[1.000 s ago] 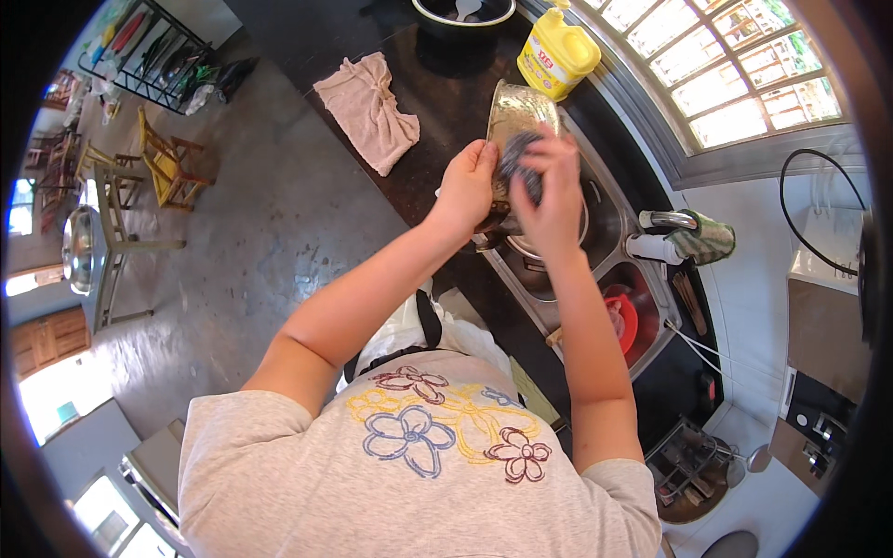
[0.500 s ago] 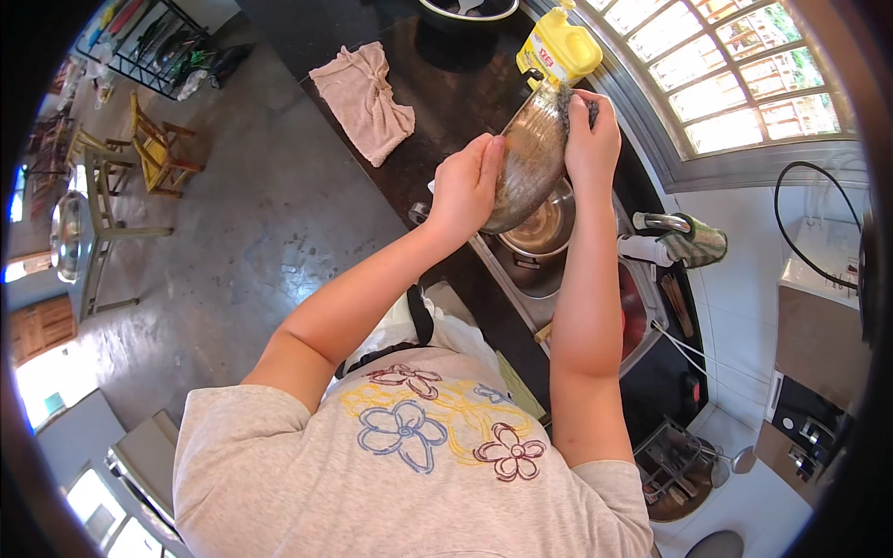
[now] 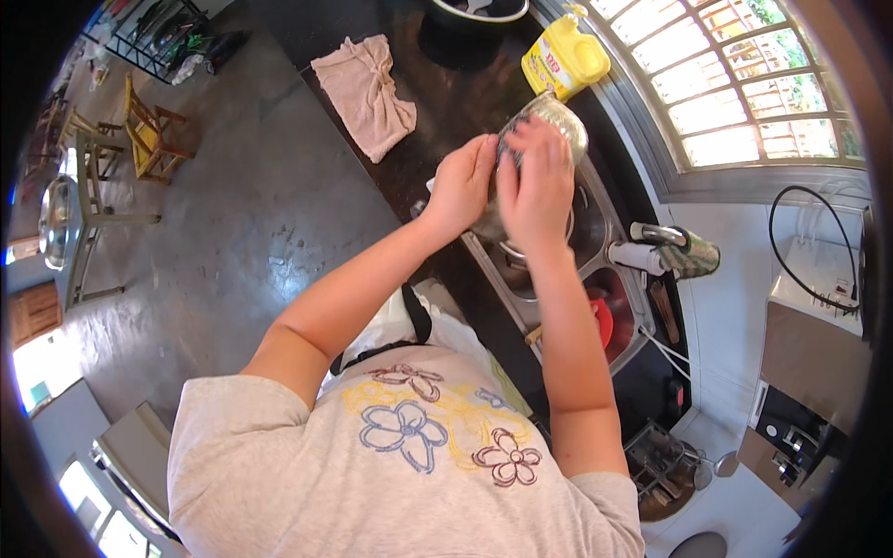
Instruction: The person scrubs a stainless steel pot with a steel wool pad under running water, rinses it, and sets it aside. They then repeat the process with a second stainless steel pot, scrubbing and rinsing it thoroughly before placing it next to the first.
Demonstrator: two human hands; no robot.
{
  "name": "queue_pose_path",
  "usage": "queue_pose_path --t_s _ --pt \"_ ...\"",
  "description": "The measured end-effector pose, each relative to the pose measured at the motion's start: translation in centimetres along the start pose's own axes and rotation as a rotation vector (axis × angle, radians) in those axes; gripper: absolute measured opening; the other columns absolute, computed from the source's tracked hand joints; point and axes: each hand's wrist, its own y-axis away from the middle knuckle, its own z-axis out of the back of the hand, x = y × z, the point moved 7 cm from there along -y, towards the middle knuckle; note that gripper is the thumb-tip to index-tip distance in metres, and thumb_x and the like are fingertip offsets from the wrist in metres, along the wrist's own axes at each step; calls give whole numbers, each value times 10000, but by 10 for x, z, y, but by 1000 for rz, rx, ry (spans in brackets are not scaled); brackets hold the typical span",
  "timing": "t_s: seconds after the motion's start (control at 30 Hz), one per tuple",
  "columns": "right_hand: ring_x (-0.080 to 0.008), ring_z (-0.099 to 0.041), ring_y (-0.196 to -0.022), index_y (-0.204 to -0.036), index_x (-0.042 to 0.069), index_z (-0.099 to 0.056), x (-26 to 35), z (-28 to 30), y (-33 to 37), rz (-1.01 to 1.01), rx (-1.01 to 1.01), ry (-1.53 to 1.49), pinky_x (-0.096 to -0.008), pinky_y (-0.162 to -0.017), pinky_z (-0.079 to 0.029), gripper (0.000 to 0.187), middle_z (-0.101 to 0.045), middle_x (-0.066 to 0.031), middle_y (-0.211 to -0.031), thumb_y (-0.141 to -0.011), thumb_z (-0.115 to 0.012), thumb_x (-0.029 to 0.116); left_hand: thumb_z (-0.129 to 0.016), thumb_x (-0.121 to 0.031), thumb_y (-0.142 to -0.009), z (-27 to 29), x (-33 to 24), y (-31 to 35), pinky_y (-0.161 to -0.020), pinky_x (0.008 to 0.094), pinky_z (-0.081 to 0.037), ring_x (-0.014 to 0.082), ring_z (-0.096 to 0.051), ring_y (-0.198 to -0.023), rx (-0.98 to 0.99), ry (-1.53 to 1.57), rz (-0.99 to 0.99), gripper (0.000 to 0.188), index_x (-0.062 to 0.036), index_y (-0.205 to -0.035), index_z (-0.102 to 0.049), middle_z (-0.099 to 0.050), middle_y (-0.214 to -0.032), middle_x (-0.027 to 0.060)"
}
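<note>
My left hand [image 3: 461,184] is closed on the near-left side of a round, stained metal vessel [image 3: 564,126], held tilted above the sink [image 3: 609,228]. Across the vessel's surface lies my right hand [image 3: 537,181], fingers bent and slightly blurred. A dark grey steel wool scourer [image 3: 509,141] shows at its fingertips, pressed to the metal; most of it is hidden. Below my hands, a shiny metal pot [image 3: 581,216] in the left basin is largely covered by my right hand and forearm. Just beyond the vessel stands a yellow jug [image 3: 564,58].
A pink cloth [image 3: 365,98] lies on the dark counter at left, with a black basin [image 3: 482,11] at the far edge. In the right basin sits a red bowl [image 3: 603,324]. A green checked cloth [image 3: 696,258] hangs by the faucet [image 3: 656,232]. A barred window [image 3: 744,84] borders the counter.
My right hand has moved left and nearer, from the vessel's far right rim to across its surface, taking the scourer along. The vessel has turned in my left hand's hold.
</note>
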Motion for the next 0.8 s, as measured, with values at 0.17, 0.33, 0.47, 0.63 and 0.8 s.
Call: queue_pose_path --t_s 0.17,0.33,0.47,0.63,0.8 --pt "-359 -534 -934 -940 0 -526 -56 -3 -11 -416 27 -208 -428 -811 -437 95 -546 -178 -977 -870 -537 64 -374 -298 -1031 -2 38 3 -681 238 -415 95 -481 -719 -24 328 309 376 0 -917 -573 -581 -816 -17" --pt "-348 -475 -1201 -1003 48 -558 21 -8 50 -78 47 -84 -508 -1044 -336 230 -544 -122 -1138 -794 -652 33 -340 -302 -1030 -2 27 -23 -827 299 -468 148 -599 -891 -139 740 492 365 -26 -1082 -573 -645 -1000 71" --pt "-342 -491 -1158 -967 57 -578 4 0 -5 -119 -51 4 -492 -1018 -340 182 -548 -122 -1118 -802 -650 84 -315 -307 -1035 -8 16 -22 -860 315 -467 159 -593 -938 -163 743 449 376 -32 -1122 -556 -629 -1065 87" --pt "-333 -509 -1168 -938 47 -600 21 -2 -5 -44 134 -113 -469 -1044 -326 124 -593 -109 -1126 -815 -595 29 -309 -341 -1031 -10 15 -29 -892 330 -466 177 -587 -970 -98 861 546 395 -48 -1193 -516 -604 -1092 87" --pt "-257 -527 -1182 -858 94 -635 9 11 -12 -55 115 -10 -456 -1069 -311 62 -626 -37 -1121 -797 -643 96 -331 -320 -1029 -26 2 -11 -883 326 -476 163 -582 -988 67 912 581 351 -63 -1197 -502 -589 -1092 85"
